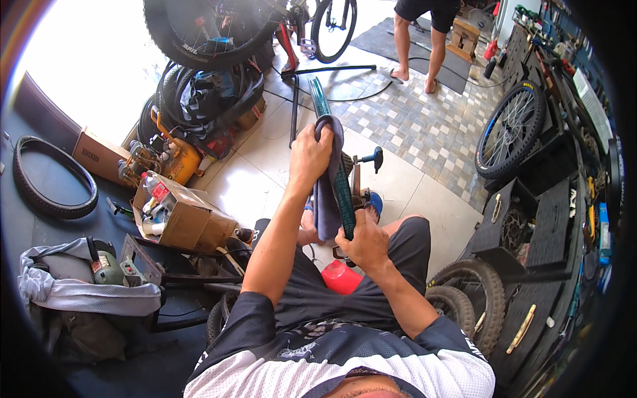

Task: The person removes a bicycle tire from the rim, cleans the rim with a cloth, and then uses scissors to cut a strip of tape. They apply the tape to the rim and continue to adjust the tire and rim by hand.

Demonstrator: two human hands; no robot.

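Observation:
A teal bicycle rim [320, 98] stands upright before me, seen nearly edge-on. My left hand [310, 156] is closed on a dark grey cloth [325, 209] folded over the rim's upper part, and the cloth hangs down along its left side. Lower down and nearer to me, my right hand [365, 244] grips the rim with the thumb up along it. Just beyond the rim is a T-shaped handle [377, 159] in dark blue, on a stand mostly hidden by the rim. Between my legs sits a red plastic object [342, 276].
On the left are a cardboard box [182, 222] of bottles, an orange compressor [182, 156] and a loose tyre [54, 178]. A bicycle wheel [511, 129] leans against black shelving at right. Farther off, another person's bare legs [434, 60] stand near a grey mat [385, 43].

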